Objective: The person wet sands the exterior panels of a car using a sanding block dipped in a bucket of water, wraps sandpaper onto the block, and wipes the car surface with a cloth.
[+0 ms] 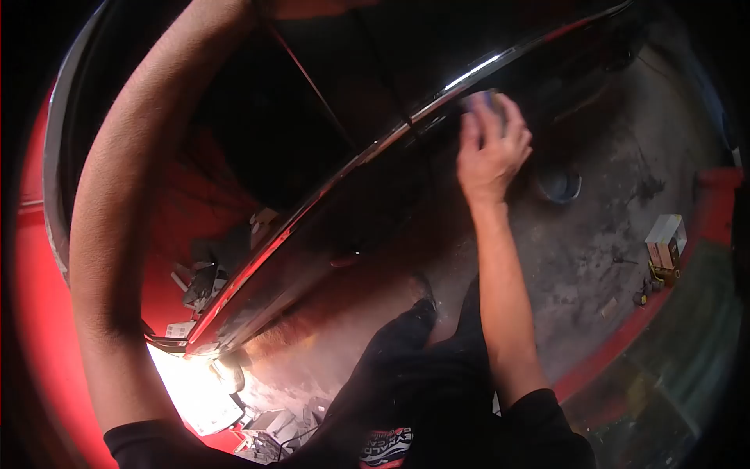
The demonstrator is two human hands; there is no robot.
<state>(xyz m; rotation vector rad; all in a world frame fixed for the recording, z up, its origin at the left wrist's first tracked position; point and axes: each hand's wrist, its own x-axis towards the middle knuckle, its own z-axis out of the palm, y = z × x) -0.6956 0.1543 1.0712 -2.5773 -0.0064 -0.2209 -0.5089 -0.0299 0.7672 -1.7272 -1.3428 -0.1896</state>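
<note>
A dark, glossy car side (375, 203) with a bright trim strip (375, 148) runs diagonally across the view. My right hand (494, 144) is at the car's side just below the trim, its fingers bent round a small dark bluish pad (478, 100), blurred and partly hidden by the fingers. My left arm (117, 195) reaches up along the left side of the view, over the car. The left hand itself lies beyond the top edge, out of sight.
A round bucket (561, 186) stands on the grey floor (578, 258). At the right are a box (666, 241) and small yellow-black items (642, 298) by a red edge (609, 352). A bright lamp (195, 391) glows at lower left, near scattered objects (277, 430).
</note>
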